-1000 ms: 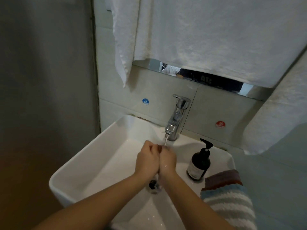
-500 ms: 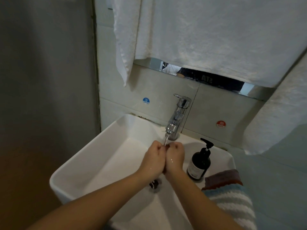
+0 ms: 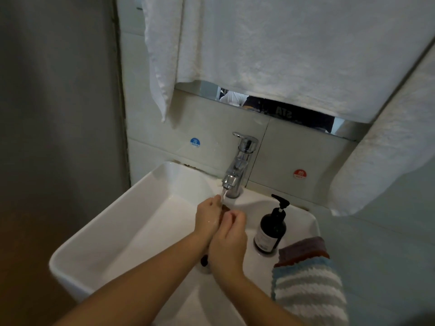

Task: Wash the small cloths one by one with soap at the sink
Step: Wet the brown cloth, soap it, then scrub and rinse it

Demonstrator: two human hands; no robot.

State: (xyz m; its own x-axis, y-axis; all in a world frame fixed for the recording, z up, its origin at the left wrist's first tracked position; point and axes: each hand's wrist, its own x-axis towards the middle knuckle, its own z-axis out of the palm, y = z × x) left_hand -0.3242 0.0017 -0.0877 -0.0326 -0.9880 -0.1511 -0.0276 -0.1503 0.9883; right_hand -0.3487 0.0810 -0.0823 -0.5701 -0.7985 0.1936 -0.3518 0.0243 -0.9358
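A small brown cloth point(image 3: 225, 208) is bunched up between two hands, only a dark scrap of it showing, right under the thin stream from the chrome tap point(image 3: 240, 164) over the white rectangular sink point(image 3: 131, 222). A dark pump bottle of soap point(image 3: 270, 228) stands upright on the sink's right ledge. Beside it, at the right corner, lies a pile of cloths: a blue-and-white striped cloth point(image 3: 308, 292) nearest, with an orange and a purple cloth point(image 3: 303, 250) folded behind it.

Two towels point(image 3: 282, 48), one bottle point(image 3: 270, 229), three cloths point(image 3: 306, 290) (perhaps).
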